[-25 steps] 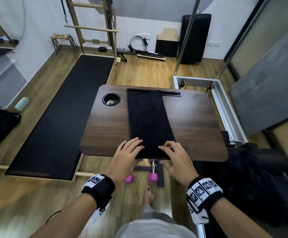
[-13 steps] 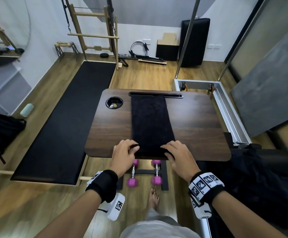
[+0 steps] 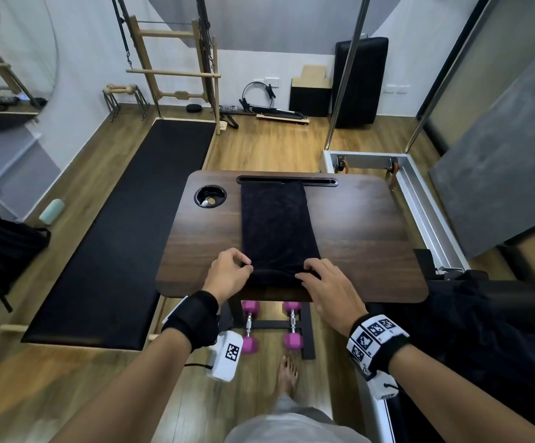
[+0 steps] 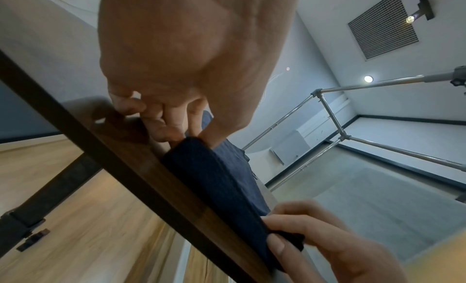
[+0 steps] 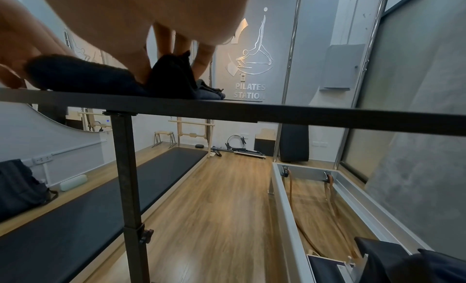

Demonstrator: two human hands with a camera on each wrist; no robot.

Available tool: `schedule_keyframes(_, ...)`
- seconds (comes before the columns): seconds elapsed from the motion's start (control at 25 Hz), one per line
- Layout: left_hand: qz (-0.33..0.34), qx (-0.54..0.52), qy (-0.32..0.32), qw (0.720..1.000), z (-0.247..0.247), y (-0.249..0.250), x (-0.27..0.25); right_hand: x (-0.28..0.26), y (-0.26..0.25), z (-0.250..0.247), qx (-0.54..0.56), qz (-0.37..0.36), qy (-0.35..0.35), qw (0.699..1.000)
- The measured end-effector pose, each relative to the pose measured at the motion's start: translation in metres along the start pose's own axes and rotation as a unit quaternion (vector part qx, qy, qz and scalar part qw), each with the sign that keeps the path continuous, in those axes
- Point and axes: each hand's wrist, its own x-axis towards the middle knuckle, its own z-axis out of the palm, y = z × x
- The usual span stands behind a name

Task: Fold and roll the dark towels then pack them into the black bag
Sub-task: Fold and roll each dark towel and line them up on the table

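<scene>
the dark towel [image 3: 275, 225] lies folded in a long strip down the counter [image 3: 365, 238]. my left hand [image 3: 226, 272] and right hand [image 3: 327, 287] each pinch a near corner, curling that end over so the roll starts tight and even.

Bare tabletop [image 3: 355, 238] flanks the towel [image 3: 275, 228]; the cup recess [image 3: 210, 196] interrupts the far-left corner.

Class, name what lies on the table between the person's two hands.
The rolled near end of the dark towel spans from left hand to right hand; head view.
</scene>
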Motion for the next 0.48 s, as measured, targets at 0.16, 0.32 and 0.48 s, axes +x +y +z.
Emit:
schedule_keyframes(0.16,0.003,-0.006,0.000,1.000,0.001,0.003,-0.001,0.015,-0.004,-0.003,-0.017,-0.014,-0.019,1.000)
schedule_keyframes(0.32,0.212,0.120,0.110,0.964,0.007,-0.003,-0.023,0.048,0.004,-0.014,0.031,0.081,-0.130,0.988)
schedule_keyframes(0.48,0.404,0.259,0.050,0.876,0.009,-0.008,-0.028,0.069,0.007,-0.017,0.047,0.119,-0.192,0.973)
